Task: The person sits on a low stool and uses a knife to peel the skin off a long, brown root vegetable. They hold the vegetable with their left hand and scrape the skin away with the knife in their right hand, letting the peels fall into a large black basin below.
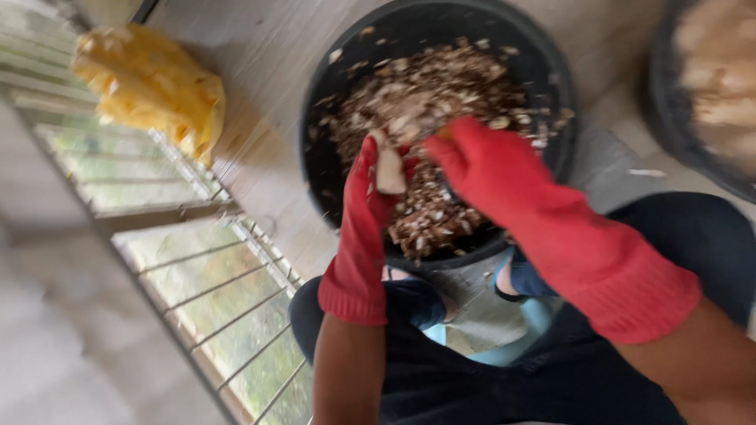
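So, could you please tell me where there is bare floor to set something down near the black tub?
Bare floor lies between the yellow bag and the black tub. Another patch separates that tub from a second tub. Over the chips it is crowded by the left hand and right hand.

Left hand (370,189), in a red knitted rubber-coated glove, rises from the bare forearm at 6 o'clock toward 12, fingers curled closed around a small pale piece. Right hand (480,161), in a matching red glove with ribbed cuff, enters from 4 o'clock and points toward 10, fingers bent, tips close beside the left hand. Motion blur hides finer finger detail.
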